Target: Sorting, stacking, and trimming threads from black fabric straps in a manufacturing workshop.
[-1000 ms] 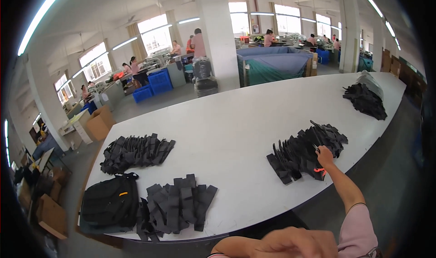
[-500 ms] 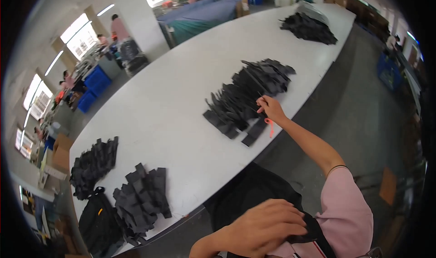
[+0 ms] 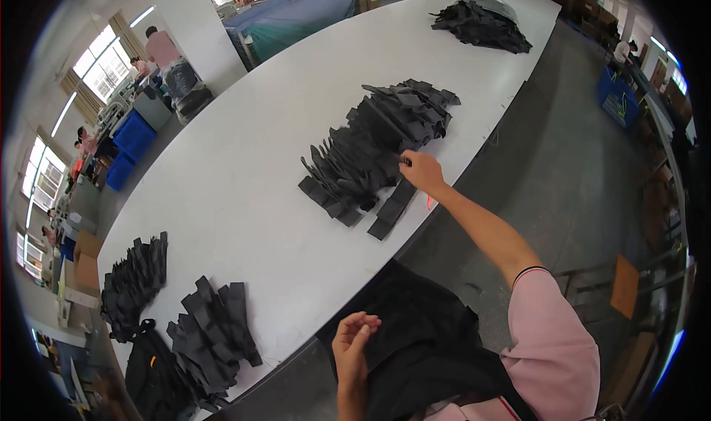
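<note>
My right hand (image 3: 421,171) reaches over the near edge of a long pile of dark grey fabric strips (image 3: 348,162). Its fingers are pinched around something small and dark, too hidden to name. An orange-red cord (image 3: 429,202) shows below the wrist. One loose strip (image 3: 391,212) lies just beside that hand, at the pile's near end. My left hand (image 3: 355,345) hovers over the black apron on my lap. Its fingers are loosely curled, with the thumb apart and nothing visible between them.
The white table (image 3: 244,176) also carries two smaller strip heaps at left, one nearer (image 3: 211,332) and one farther (image 3: 137,276), beside a black bag (image 3: 152,373). Another heap (image 3: 481,28), with clear plastic, lies at the far end. Blue crates (image 3: 133,136) and people stand beyond.
My left hand has turned and moved left, lower in front of me. My right hand stays by the pile's near edge, and the orange-red cord is now mostly hidden. The whole view has shifted.
</note>
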Demonstrator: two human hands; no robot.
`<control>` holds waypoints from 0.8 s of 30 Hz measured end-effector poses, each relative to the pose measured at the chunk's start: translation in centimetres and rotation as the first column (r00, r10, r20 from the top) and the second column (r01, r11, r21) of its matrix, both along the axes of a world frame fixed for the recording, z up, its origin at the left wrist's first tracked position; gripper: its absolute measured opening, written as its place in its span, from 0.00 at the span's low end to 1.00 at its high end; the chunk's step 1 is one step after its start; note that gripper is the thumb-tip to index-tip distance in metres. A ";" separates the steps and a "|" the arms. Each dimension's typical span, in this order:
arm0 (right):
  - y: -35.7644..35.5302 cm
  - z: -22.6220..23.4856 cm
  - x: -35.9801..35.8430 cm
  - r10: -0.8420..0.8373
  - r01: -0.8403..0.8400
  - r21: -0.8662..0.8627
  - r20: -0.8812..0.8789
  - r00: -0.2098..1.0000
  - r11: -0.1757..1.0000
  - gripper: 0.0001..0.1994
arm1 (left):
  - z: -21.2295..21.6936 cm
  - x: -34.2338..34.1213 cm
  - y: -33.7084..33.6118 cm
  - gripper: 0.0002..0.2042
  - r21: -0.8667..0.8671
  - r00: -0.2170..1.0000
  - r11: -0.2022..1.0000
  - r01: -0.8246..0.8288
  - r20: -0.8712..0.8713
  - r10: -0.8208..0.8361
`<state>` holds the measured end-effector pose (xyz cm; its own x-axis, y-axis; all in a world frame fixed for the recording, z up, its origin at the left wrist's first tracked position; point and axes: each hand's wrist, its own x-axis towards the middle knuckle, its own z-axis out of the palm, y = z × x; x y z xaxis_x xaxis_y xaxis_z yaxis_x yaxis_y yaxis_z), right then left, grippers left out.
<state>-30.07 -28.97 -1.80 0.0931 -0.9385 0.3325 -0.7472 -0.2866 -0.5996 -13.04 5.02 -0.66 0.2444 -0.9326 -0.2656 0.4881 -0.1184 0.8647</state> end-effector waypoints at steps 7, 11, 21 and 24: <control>5.0 6.6 2.5 0.079 -0.539 0.348 0.782 0.618 0.767 0.09 | -0.3 0.9 -5.7 0.18 -0.087 0.993 0.995 -0.043 0.110 0.052; 15.0 3.9 5.0 0.085 -0.765 0.563 0.786 0.613 0.311 0.09 | -0.6 2.8 -8.5 0.28 -0.236 0.976 0.967 -0.095 -0.212 0.044; 26.0 1.5 6.2 0.419 -0.738 0.343 0.651 0.633 0.582 0.06 | -3.4 3.9 0.4 0.24 0.067 0.862 0.945 -0.320 -0.393 0.320; 24.8 2.2 7.7 0.390 -0.743 0.373 0.673 0.629 0.555 0.06 | -3.2 3.3 1.1 0.23 0.126 0.894 0.941 -0.314 -0.293 0.338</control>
